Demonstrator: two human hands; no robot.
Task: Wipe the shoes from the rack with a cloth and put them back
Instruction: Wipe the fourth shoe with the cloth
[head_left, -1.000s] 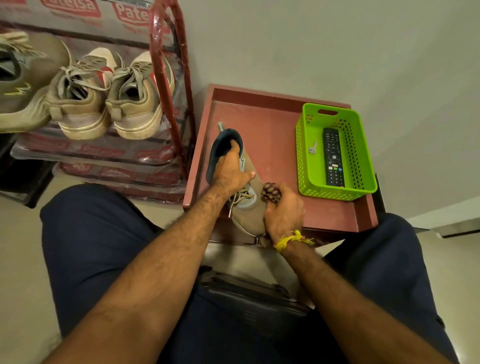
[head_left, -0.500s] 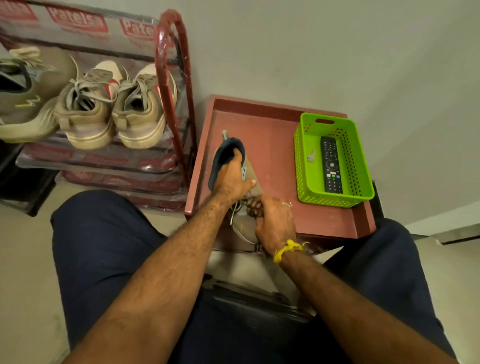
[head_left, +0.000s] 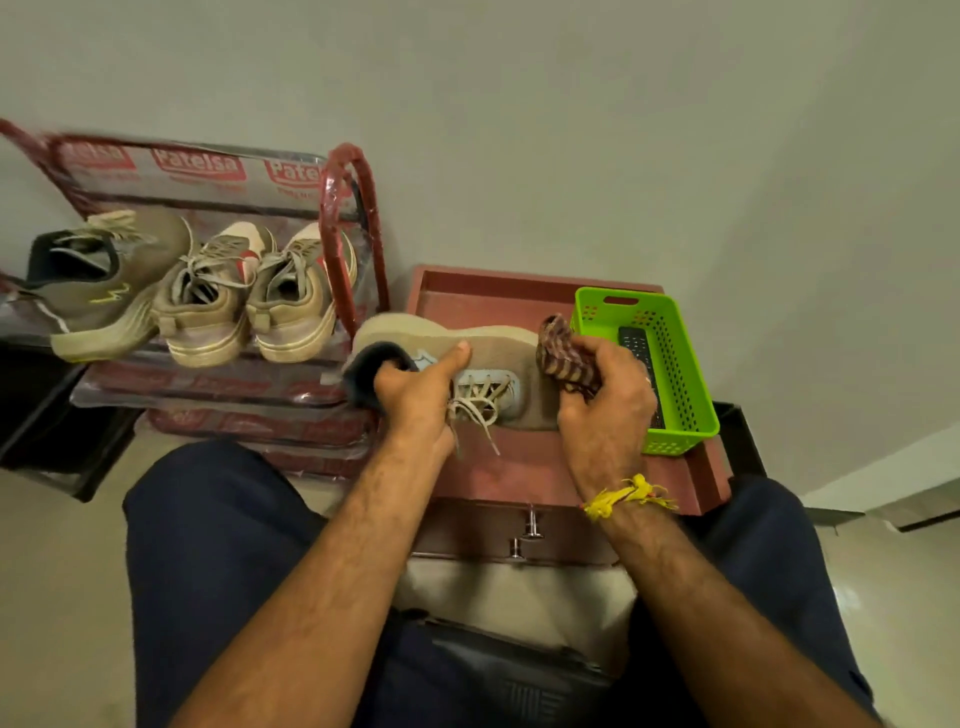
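Now that we have turned the shoe (head_left: 483, 358) sideways in our left hand (head_left: 415, 389), our right hand (head_left: 605, 400) bunches the cloth (head_left: 563, 353) against its toe, mid-wipe.

Beige shoe (head_left: 488, 353) — sideways — checked cloth (head_left: 563, 353)

A single head-worn wide-angle view looks steeply down and forward from just above the person's lap, close over both forearms. The left hand (head_left: 415, 389) and right hand (head_left: 605, 400) sit near mid-frame. Beyond them lies the counter (head_left: 519, 467), then the wall; the rack (head_left: 348, 234) stands left of the left hand.
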